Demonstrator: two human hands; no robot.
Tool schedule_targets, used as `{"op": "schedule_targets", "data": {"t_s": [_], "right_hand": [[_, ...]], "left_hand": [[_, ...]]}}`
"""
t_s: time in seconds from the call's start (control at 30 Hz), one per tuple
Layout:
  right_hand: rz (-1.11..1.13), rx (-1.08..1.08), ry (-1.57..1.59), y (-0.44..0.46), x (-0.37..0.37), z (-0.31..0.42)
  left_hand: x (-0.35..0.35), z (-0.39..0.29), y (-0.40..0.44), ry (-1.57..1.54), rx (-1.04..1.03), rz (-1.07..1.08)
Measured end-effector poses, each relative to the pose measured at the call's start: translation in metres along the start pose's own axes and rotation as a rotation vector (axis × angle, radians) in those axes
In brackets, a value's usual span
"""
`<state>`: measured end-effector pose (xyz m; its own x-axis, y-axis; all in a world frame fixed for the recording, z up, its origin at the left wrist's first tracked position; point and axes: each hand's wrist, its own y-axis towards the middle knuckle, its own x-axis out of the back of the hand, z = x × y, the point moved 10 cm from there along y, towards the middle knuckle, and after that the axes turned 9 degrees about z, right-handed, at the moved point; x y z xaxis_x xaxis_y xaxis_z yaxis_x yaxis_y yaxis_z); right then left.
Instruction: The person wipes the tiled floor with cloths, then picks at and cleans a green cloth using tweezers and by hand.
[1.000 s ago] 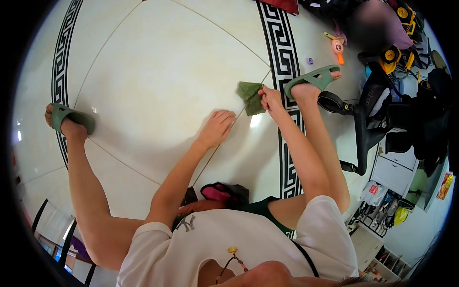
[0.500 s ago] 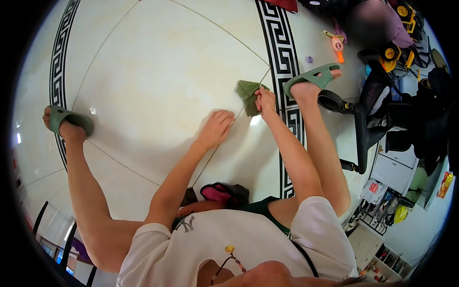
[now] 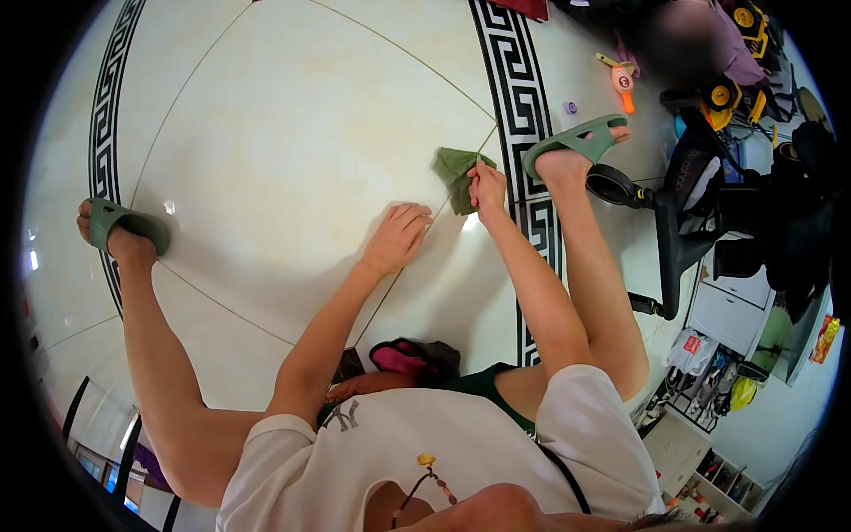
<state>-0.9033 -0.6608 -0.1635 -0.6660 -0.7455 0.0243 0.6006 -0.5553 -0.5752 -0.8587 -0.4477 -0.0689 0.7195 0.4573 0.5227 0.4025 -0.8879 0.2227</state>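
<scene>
The right hand (image 3: 487,188) grips a crumpled, olive green cloth (image 3: 455,173); the left hand (image 3: 397,238) rests apart, unclenched.

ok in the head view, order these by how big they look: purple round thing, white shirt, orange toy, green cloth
1. White shirt, nearest the camera
2. Green cloth, in the right hand
3. Orange toy
4. Purple round thing

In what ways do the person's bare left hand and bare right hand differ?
The left hand is empty, while the right hand holds a crumpled green cloth. The left hand is loosely open; the right hand is curled in a grip. Both are bare, over the glossy, pale tiled floor.
</scene>
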Motion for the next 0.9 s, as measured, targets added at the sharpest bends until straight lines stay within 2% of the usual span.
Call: {"op": "schedule_targets", "data": {"t_s": [0.3,0.5,0.57,0.63,0.7,0.8,0.87,0.9], "right_hand": [[-0.098,-0.118,-0.217,0.009,0.004,0.007],[-0.074,-0.188,-0.307,0.003,-0.006,0.0],[-0.005,-0.221,-0.305,-0.014,-0.013,-0.017],[0.013,-0.329,-0.347,-0.042,-0.022,-0.031],[0.041,-0.27,-0.328,-0.056,-0.031,-0.035],[0.034,-0.176,-0.412,-0.027,-0.022,-0.017],[-0.142,-0.279,-0.344,-0.003,-0.005,-0.002],[-0.134,-0.305,-0.309,-0.002,-0.008,0.007]], "left_hand": [[0.0,0.0,0.0,-0.012,0.003,0.004],[0.002,-0.001,-0.001,0.009,-0.011,-0.014],[0.001,-0.001,-0.002,0.003,-0.008,-0.023],[0.001,0.001,-0.003,-0.023,0.005,-0.039],[0.004,0.003,-0.004,-0.073,0.012,-0.055],[0.007,0.006,-0.006,-0.118,0.022,-0.055],[0.008,0.005,-0.005,-0.132,0.024,-0.048],[0.007,0.005,-0.006,-0.134,0.026,-0.043]]}}
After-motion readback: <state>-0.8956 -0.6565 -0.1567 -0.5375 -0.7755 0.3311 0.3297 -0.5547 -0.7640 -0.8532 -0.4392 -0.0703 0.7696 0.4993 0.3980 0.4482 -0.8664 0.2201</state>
